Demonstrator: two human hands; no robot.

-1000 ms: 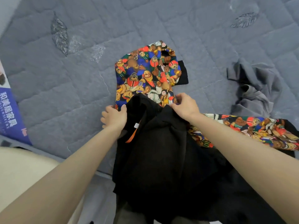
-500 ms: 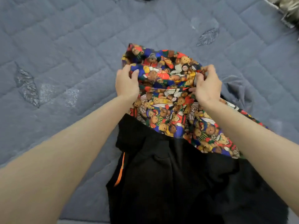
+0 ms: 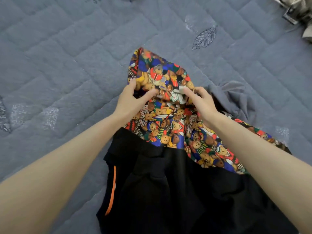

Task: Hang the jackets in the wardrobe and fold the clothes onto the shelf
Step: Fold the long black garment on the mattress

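Observation:
A black jacket (image 3: pixel 168 191) with an orange stripe and a bright bear-print lining (image 3: pixel 168 130) lies on the grey quilted bed (image 3: pixel 67 65) in front of me. Its bear-print hood (image 3: pixel 157 71) points away from me. My left hand (image 3: pixel 133 100) grips the hood's left edge, thumb and fingers around the fabric. My right hand (image 3: pixel 200 100) pinches the hood's right side next to it. Both forearms reach over the black body of the jacket.
A crumpled grey garment (image 3: pixel 236 98) lies just right of the hood, partly under the jacket. More items (image 3: pixel 300 12) sit at the far right corner of the bed. Embroidered leaf patches mark the quilt.
My hands left the black collar near me and went forward to the bear-print hood. They have since drawn closer together on it, and the view has tilted forward.

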